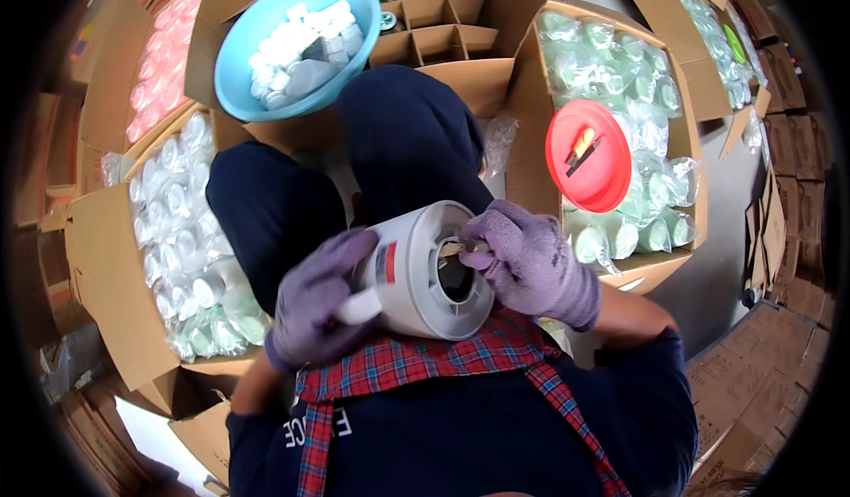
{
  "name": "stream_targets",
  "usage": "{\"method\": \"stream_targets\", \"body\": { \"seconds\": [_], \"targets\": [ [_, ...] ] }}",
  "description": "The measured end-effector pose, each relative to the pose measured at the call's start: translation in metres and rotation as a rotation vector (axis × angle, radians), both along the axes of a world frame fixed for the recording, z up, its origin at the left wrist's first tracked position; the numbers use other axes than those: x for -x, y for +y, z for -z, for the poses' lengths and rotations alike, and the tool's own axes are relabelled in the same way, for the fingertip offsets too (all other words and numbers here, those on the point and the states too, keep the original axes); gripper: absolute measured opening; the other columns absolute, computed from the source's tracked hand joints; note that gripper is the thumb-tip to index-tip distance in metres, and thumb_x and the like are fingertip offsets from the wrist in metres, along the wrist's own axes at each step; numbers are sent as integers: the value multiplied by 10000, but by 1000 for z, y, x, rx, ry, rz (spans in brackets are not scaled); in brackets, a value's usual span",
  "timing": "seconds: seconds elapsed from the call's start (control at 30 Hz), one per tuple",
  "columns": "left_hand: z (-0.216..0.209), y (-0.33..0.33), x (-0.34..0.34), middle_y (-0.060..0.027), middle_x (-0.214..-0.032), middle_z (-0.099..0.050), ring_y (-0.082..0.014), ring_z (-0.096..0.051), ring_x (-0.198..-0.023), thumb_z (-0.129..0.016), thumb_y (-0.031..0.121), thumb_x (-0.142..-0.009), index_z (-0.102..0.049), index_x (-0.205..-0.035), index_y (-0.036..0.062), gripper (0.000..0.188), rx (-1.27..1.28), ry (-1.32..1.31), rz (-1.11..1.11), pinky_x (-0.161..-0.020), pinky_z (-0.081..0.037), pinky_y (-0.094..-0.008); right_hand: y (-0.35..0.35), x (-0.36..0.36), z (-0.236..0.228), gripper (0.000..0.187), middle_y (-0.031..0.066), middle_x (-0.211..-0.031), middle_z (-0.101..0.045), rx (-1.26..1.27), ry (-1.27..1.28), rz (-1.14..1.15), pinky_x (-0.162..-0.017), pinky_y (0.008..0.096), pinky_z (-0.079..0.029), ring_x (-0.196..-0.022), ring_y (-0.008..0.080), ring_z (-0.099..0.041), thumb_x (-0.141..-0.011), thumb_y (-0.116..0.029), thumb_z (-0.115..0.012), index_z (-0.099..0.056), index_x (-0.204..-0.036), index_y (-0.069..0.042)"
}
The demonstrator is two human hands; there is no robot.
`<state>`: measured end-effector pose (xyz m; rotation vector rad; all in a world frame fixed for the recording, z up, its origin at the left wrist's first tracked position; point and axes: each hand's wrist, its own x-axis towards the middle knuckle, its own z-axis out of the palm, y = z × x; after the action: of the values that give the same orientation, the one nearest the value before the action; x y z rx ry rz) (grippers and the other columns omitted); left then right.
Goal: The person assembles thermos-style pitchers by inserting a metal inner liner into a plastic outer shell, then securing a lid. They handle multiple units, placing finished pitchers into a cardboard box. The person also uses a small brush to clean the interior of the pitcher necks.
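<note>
A white jug with a side handle, perhaps a vacuum flask, lies tilted across my lap with its round dark opening turned to the right. My left hand, in a purple knit glove, is wrapped round its body near the handle. At the rim of the opening my right hand, gloved the same way, has its fingers pinched together. A small pale yellowish piece shows at those fingertips, partly hidden; its kind is unclear. A red and white label is on the jug's side.
A blue basin of small white parts rests on a divided carton ahead. A red plastic lid carrying a small yellow-and-black tool sits on a right-hand carton of bagged pale green pieces. Bagged clear pieces fill a carton at left.
</note>
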<state>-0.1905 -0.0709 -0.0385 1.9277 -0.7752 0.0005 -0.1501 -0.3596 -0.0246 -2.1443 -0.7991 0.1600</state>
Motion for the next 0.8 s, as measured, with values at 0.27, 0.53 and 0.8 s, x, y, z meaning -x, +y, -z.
{"method": "stream_targets", "body": {
  "seconds": [0.27,0.53,0.8],
  "targets": [
    [-2,-28,37,-323,-1314,-573,-523,-597,-1174,-875,57,-648,-533,-846,-4,400,-125,-122,-236,-958,-515,-537,3,3,19,207,188,-875,-615,-79,242,217,-716,459,-509,-844,401,-636,-926,-212,-648,-597,-994,-23],
    [6,-1,28,-248,-1486,-470,-277,-565,-1254,-626,-12,-863,-580,-1010,-51,158,402,469,-717,-1042,-430,-355,-95,-45,-21,154,7,-819,-660,-387,-150,1094,-583,267,-454,-664,91,-571,-1004,-92,-526,-652,-953,-20],
    [-12,67,12,-246,-1430,-473,-424,-496,-1297,-686,-4,-714,-687,-1162,134,469,-649,-415,-345,-1075,-377,-550,-243,-50,196,280,217,-996,-647,817,34,832,-805,542,-496,-900,437,-630,-927,-348,-617,-624,-1028,-87]
  ]
}}
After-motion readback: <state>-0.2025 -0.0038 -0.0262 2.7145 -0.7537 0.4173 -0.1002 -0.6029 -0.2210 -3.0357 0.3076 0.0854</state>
